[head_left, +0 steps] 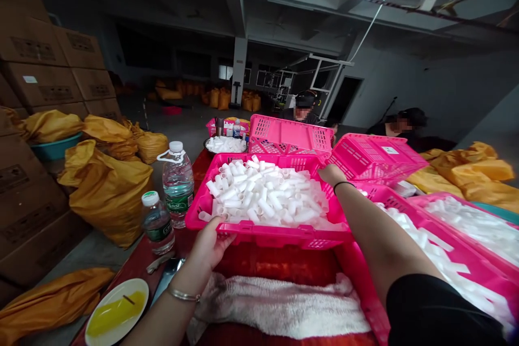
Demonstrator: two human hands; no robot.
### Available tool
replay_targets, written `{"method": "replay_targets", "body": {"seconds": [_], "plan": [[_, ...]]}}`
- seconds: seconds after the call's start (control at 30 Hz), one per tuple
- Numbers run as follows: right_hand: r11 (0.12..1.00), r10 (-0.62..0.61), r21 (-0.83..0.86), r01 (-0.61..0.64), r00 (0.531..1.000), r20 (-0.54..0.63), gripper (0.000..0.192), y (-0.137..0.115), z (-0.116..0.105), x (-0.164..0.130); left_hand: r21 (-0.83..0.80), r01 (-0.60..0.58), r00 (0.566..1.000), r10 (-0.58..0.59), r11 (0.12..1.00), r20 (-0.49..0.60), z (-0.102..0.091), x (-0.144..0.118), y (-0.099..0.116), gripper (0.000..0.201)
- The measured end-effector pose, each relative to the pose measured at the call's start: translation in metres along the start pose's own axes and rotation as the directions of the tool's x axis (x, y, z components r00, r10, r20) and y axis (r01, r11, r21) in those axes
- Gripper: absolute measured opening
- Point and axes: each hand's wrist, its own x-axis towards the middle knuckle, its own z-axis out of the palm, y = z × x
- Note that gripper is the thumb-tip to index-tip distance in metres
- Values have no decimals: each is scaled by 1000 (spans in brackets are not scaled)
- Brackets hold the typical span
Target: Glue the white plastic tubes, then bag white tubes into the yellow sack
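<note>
A pink plastic basket (pixel 275 233) full of short white plastic tubes (pixel 259 189) stands in front of me, its near edge tilted above the red table. My left hand (pixel 211 242) grips the near left rim, thumb on top and fingers under the edge. At the far right corner my right hand (pixel 331 174) is closed around the rim, its fingertips mostly hidden behind the wall. A white towel (pixel 284 303) lies on the table just below the basket.
To the left stand a large water bottle (pixel 177 189), a smaller bottle (pixel 157 224) and a plate (pixel 117 311) with yellow liquid. More pink baskets (pixel 377 157) crowd the right and back. Two people (pixel 304 108) sit beyond. Yellow sacks (pixel 107 189) and cartons (pixel 36 81) fill the left side.
</note>
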Motion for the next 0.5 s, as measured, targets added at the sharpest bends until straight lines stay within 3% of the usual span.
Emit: {"method": "replay_targets", "body": {"seconds": [0.2,0.5], "plan": [[989,75,129,-71,997,-20,44,8,-7,-10,-48,-68,998,69,997,17,-2,13,-3,16],[956,175,252,-151,982,-77,34,16,26,-8,-73,-129,991,132,989,27,-5,28,-7,20]]}}
